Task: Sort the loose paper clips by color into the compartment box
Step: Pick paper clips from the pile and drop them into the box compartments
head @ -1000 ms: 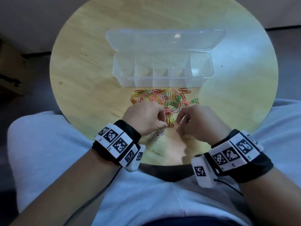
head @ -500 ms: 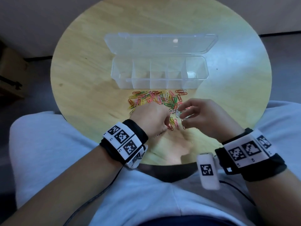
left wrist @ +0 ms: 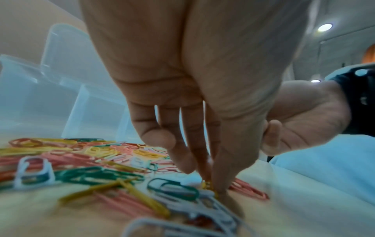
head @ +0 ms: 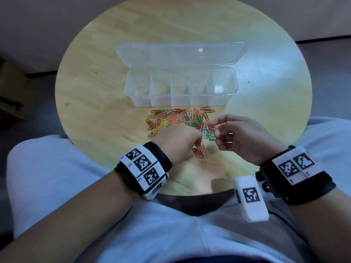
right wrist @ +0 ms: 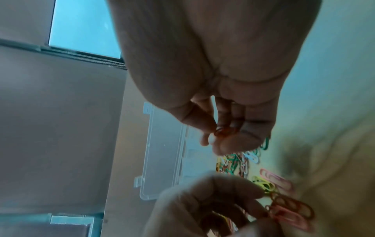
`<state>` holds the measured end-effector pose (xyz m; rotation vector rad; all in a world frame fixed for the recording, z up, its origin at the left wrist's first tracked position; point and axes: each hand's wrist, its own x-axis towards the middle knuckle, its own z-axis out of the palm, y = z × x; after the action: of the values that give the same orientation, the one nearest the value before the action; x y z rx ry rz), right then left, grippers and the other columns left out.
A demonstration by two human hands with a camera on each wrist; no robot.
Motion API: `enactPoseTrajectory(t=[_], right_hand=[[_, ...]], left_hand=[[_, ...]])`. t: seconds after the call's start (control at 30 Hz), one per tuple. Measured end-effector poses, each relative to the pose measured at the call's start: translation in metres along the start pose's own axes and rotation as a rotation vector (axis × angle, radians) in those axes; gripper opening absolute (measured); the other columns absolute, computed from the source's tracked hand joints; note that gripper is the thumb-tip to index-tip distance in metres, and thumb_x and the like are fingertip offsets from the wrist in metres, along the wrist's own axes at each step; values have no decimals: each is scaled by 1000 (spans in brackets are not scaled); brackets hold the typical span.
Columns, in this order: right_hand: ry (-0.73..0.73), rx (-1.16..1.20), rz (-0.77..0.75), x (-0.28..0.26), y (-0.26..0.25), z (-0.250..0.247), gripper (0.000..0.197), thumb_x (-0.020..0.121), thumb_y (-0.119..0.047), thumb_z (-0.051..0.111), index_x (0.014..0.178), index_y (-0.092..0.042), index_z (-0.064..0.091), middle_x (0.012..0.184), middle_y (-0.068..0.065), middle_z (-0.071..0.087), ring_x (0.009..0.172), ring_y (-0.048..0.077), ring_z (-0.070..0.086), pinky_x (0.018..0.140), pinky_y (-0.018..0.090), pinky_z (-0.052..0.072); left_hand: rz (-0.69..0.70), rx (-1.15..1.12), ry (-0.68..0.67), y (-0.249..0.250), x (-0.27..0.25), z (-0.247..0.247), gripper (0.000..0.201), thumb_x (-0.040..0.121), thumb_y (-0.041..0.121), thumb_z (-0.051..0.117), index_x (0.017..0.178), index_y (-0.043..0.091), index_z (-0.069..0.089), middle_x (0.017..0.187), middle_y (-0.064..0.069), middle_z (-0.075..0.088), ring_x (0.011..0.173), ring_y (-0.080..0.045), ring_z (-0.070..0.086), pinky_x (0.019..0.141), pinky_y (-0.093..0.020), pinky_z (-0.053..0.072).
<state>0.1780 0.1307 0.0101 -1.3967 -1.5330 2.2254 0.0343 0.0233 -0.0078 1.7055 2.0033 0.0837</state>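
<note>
Two hands | left hand (head: 178, 141) pinches yellow clip (left wrist: 207, 184) | right hand (head: 239, 137) pinches red clip (right wrist: 225, 131)

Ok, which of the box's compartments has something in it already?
The rightmost compartment of the compartment box: a small pale object lies in it. No paper clips show in any compartment.

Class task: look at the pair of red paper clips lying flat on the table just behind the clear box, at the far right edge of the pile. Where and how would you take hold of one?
The red paper clips lie flat, clear of the tangle, beside the compartment box. Probably best to come straight down from above and pinch one clip's long sides between thumb and forefinger, since its wire gives little height to grasp.
</note>
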Motion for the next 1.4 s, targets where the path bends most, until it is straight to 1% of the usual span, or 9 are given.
enactPoseTrajectory(t=[0.1,0.23,0.3,0.5,0.63,0.73,0.87,1.13,1.4], right_hand=[[-24,-260,-10,1,3,8,22,85,0,42,79,-9,62,58,5,41,47,16,30,50,27,19],[-46,-971,-157,-1,6,10,9,79,-27,74,79,-20,67,56,-9,51,46,3,42,50,23,31],[-33,-1099,-167,0,7,10,11,77,-30,76,83,-26,67,64,-11,53,56,0,46,53,22,33],[-31,-1146,-131,5,7,16,15,69,-32,83,77,-28,70,71,-10,63,68,11,59,61,25,46],[-48,-1196,-155,9,11,23,18,67,-30,83,83,-27,74,79,-9,70,77,13,64,73,29,54],[-42,-1215,-178,12,14,25,19,65,-30,81,83,-30,76,78,-8,72,76,13,66,72,33,56],[-52,-1225,-156,14,13,25,14,67,-35,81,80,-35,77,76,-11,74,73,8,68,71,30,56],[-59,-1229,-154,13,10,23,14,66,-33,82,78,-33,76,76,-11,72,73,9,65,71,32,55],[9,-1370,-171,14,9,31,36,63,-59,77,79,-27,72,76,-7,68,74,16,64,65,31,54]], left_hand=[[29,69,-29,5,0,2,23,85,15,59,106,24,62,99,3,64,93,-22,60,65,-32,42],[2,37,-26,0,3,0,17,85,15,58,101,23,57,89,4,64,86,-21,59,63,-34,45],[-20,35,-23,-3,3,-2,18,86,15,56,101,25,59,88,6,64,86,-20,60,63,-32,44],[57,4,-45,-5,3,-8,17,84,26,59,99,30,63,98,10,58,97,-15,57,73,-35,49],[107,126,-97,1,7,-5,18,86,18,57,96,26,69,90,4,57,92,-23,60,62,-33,42],[73,159,-122,1,8,-2,14,88,20,56,90,24,69,86,2,61,85,-25,63,58,-33,42],[53,129,-111,-1,5,-3,17,87,20,55,96,24,69,90,1,67,88,-26,63,66,-35,50],[13,33,-124,-5,3,-3,14,87,24,61,99,24,67,93,1,68,91,-23,63,72,-35,52],[31,-17,-59,-8,1,-3,20,86,31,61,101,21,67,93,0,67,92,-22,61,74,-32,48]])
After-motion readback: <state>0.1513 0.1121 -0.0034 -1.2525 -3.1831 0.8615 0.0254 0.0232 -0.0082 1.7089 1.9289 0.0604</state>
